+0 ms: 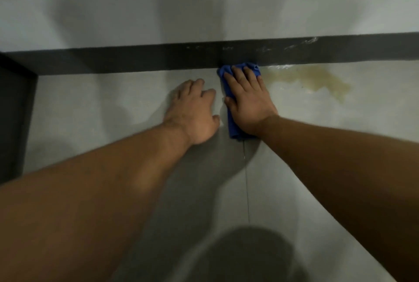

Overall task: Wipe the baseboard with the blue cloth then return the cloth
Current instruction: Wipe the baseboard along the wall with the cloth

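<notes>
A dark baseboard (pixel 136 58) runs across the foot of a pale wall. A folded blue cloth (pixel 232 127) lies on the floor tile with its far end against the baseboard. My right hand (pixel 248 98) lies flat on the cloth, fingers straight, pressing its tip to the baseboard. Beside it to the left, my left hand (pixel 193 111) rests on the bare floor, fingers loosely bent, holding nothing. White smears mark the baseboard to the right of the cloth.
A yellowish wet stain (pixel 317 80) spreads on the floor right of the cloth, by the baseboard. A dark upright surface (pixel 13 118) stands at the left edge, forming a corner. Grey floor tiles with a grout line run toward me.
</notes>
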Available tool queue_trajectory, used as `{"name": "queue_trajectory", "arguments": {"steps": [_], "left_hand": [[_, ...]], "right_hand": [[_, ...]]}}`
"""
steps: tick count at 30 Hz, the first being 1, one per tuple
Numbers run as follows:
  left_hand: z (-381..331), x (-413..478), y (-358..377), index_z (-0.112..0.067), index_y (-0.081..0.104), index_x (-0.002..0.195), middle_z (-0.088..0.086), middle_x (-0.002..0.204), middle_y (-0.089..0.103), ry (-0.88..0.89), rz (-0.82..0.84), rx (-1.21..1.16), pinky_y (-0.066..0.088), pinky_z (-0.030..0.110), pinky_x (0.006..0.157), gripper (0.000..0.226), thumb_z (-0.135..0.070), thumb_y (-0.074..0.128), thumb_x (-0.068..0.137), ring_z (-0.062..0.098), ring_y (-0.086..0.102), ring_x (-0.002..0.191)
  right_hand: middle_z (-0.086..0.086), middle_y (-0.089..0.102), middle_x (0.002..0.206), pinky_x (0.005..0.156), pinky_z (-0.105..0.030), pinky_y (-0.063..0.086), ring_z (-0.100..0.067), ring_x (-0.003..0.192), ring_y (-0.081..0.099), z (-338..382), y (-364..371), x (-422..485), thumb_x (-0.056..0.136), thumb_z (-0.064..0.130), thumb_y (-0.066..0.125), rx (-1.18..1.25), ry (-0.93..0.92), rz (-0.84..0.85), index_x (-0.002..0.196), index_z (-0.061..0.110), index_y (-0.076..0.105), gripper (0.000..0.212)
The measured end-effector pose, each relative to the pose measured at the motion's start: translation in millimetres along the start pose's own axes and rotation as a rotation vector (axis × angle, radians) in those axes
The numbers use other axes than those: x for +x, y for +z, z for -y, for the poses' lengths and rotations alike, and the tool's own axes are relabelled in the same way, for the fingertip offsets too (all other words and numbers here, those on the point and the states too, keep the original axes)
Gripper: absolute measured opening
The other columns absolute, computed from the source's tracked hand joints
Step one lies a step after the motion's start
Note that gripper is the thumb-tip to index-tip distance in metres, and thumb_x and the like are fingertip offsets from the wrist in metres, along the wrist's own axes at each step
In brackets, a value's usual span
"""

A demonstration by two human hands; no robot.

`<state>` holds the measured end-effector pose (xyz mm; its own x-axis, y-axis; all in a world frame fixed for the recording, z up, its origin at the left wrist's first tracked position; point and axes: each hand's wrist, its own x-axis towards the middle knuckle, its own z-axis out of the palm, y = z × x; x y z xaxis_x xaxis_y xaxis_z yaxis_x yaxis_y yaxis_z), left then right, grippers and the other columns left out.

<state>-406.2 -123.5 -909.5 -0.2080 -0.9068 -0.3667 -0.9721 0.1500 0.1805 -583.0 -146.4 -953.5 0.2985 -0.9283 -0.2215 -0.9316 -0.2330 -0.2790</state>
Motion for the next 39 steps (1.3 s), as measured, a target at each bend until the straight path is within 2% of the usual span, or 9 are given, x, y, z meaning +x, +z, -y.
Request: {"name": "queue_trajectory", "arguments": {"steps": [3,7,11,19,22,24,29,35,39], "left_hand": [[-14.8,4.4,21.3,-0.02,0.042,0.152,0.011,0.165,0.029,0.006,-0.152,-0.087,0.019,0.047,0.128,0.063,-0.041,0.053,0.094,0.029,0.023,0.154],[-24.3,5.7,45.1,-0.022,0.042,0.151,0.008,0.165,0.03,-0.031,-0.272,-0.146,0.015,0.055,0.128,0.065,-0.044,0.039,0.089,0.029,0.02,0.155],[-22.1,6.5,53.9,-0.021,0.036,0.155,0.009,0.168,0.026,-0.005,-0.282,-0.098,0.012,0.056,0.129,0.068,-0.05,0.032,0.093,0.032,0.017,0.158],[-25.2,10.9,57.6,-0.021,0.03,0.157,0.009,0.171,0.02,-0.008,-0.283,0.006,0.013,0.058,0.128,0.074,-0.056,0.019,0.093,0.034,0.013,0.159],[-26.4,10.7,58.0,-0.02,0.029,0.157,0.011,0.171,0.019,-0.005,-0.279,0.028,0.013,0.059,0.128,0.074,-0.056,0.019,0.093,0.035,0.013,0.159],[-25.3,10.8,59.2,-0.019,0.028,0.157,0.012,0.171,0.02,-0.005,-0.281,0.034,0.014,0.059,0.128,0.074,-0.056,0.02,0.094,0.036,0.014,0.159],[-26.4,11.2,61.4,-0.02,0.026,0.158,0.013,0.17,0.02,-0.013,-0.283,0.058,0.016,0.06,0.127,0.072,-0.055,0.023,0.095,0.037,0.014,0.158],[-27.1,12.8,61.6,-0.019,0.026,0.157,0.013,0.17,0.021,-0.021,-0.28,0.078,0.019,0.061,0.126,0.072,-0.056,0.023,0.095,0.038,0.016,0.158],[-26.8,13.0,62.5,-0.018,0.029,0.156,0.014,0.169,0.022,-0.011,-0.281,0.074,0.019,0.062,0.126,0.071,-0.054,0.027,0.095,0.039,0.018,0.157]], "right_hand": [[-0.004,0.016,0.169,0.126,-0.046,0.005,-0.028,0.156,0.008,-1.9,6.3,-1.6,0.104,0.048,0.026,-0.023,-0.032,-0.083,0.161,0.023,0.02,0.063],[-0.001,0.026,0.167,0.125,-0.047,0.014,-0.024,0.154,0.017,-3.0,13.1,-6.3,0.104,0.048,0.028,-0.03,0.033,-0.196,0.159,0.025,0.029,0.06],[-0.003,0.018,0.169,0.126,-0.047,0.01,-0.025,0.156,0.01,-7.5,16.5,-27.9,0.105,0.047,0.024,-0.032,0.225,-0.226,0.161,0.024,0.021,0.061],[-0.003,0.021,0.168,0.126,-0.047,0.01,-0.026,0.155,0.011,-10.0,10.6,-16.8,0.104,0.045,0.021,-0.06,0.011,-0.138,0.16,0.025,0.022,0.06],[-0.002,0.027,0.166,0.125,-0.046,0.012,-0.025,0.154,0.018,-22.6,3.3,-5.2,0.106,0.044,0.026,-0.075,-0.013,-0.15,0.159,0.027,0.026,0.056],[-0.002,0.028,0.166,0.125,-0.046,0.013,-0.025,0.153,0.019,-29.7,3.3,-6.5,0.105,0.045,0.027,-0.08,0.012,-0.16,0.159,0.027,0.027,0.057],[-0.004,0.021,0.168,0.126,-0.047,0.011,-0.026,0.155,0.013,-33.0,10.4,-34.8,0.105,0.045,0.025,-0.064,0.262,-0.204,0.161,0.025,0.02,0.06],[-0.002,0.018,0.168,0.126,-0.046,0.007,-0.025,0.156,0.007,-24.4,14.1,-49.8,0.106,0.047,0.023,-0.03,0.117,-0.142,0.161,0.025,0.019,0.059],[0.001,0.015,0.169,0.125,-0.041,0.002,-0.022,0.156,0.007,-37.0,7.0,-22.4,0.106,0.048,0.021,-0.045,0.147,-0.15,0.161,0.028,0.017,0.059]]}}
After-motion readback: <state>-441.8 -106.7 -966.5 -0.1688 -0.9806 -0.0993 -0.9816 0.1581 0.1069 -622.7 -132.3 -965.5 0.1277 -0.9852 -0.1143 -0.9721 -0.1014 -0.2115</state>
